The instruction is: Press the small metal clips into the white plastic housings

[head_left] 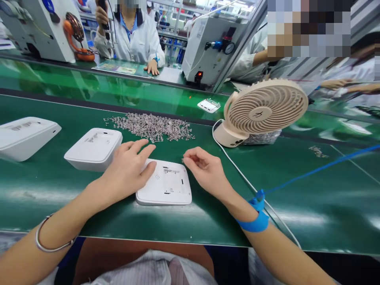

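A white plastic housing lies flat on the green bench in front of me, with slots and a shallow recess on its face. My left hand rests over its left edge, fingers spread, holding nothing. Just off the housing's upper right corner is my right hand, thumb and forefinger pinched; a tiny piece shows at the tips, too small to name. Behind both hands spreads a heap of small metal parts. Two more white housings stand to the left.
A beige fan stands at the right, its white cable running past my right forearm. A blue wrist strap's cord stretches right. Beyond, a green conveyor carries a white part. People and machines are across it.
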The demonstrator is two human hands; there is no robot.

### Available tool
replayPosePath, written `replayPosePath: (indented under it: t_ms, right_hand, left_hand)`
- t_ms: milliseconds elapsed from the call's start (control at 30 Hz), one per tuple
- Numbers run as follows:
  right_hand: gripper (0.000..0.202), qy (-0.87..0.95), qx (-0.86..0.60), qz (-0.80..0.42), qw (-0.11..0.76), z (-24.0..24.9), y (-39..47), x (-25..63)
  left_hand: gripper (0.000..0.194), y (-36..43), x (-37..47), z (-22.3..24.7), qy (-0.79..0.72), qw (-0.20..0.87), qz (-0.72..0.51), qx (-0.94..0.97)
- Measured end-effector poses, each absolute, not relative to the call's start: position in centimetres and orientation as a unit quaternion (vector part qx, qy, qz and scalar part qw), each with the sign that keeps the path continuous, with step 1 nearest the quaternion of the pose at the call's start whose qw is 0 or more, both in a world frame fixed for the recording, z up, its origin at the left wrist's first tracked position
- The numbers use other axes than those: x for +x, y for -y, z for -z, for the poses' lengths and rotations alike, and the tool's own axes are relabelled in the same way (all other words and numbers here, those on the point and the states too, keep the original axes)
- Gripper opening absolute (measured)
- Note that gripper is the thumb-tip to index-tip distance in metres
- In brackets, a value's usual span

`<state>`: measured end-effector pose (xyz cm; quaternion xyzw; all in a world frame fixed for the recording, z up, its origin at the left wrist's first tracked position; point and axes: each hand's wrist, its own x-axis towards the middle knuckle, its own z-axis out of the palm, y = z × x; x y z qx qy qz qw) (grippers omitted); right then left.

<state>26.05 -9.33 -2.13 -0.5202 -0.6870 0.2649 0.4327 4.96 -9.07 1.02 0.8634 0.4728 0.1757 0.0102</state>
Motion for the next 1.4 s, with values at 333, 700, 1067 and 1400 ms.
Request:
replayPosePath:
  t_ms: [333,700,1067,1400]
  right_hand:
    - [0.013,0.761,-0.466,-0.245,0.379,1.3,10.6,25.3]
    - [0.014,0.818,-0.445,-0.184,0.314,1.5,10.5,25.9]
    - [0.015,0.820,-0.464,-0.041,0.334,2.6,10.9,24.5]
    - [0.016,0.821,-0.413,-0.086,0.384,3.6,11.1,25.9]
  left_hand:
    - [0.037,14.4,8.0,1.2,-0.346,-0.141,-0.173,0.911]
    - [0.036,14.4,7.5,1.5,-0.328,-0.154,-0.152,0.920]
    - [0.036,15.2,10.1,2.3,-0.339,-0.301,-0.107,0.885]
    - [0.037,14.3,9.6,2.7,-0.300,-0.292,-0.158,0.894]
